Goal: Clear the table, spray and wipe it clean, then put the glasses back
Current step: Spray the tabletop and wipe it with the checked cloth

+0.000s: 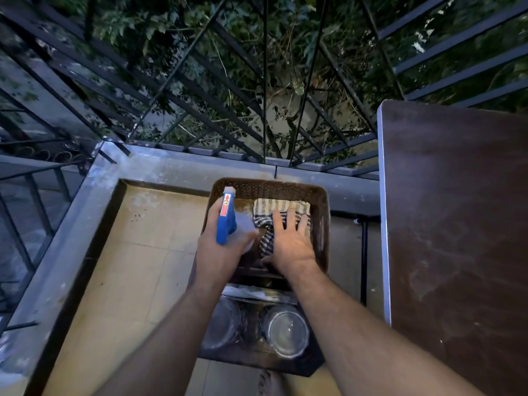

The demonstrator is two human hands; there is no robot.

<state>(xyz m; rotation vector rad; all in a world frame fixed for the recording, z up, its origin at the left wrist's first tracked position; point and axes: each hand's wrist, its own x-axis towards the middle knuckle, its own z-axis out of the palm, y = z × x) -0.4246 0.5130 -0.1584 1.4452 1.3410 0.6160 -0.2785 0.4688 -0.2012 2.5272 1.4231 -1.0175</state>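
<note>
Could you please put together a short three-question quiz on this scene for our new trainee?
1. True or false: the left hand holds the blue spray bottle.
2. What does the right hand rest on?
A. a glass
B. the striped cloth
C. the brown table
3. Fill in the blank: the two glasses stand in a tray nearer to the person than the brown ____ that holds the cloth.

Key
1. True.
2. B. The hand lies flat on the cloth, fingers spread.
3. Basket.
</note>
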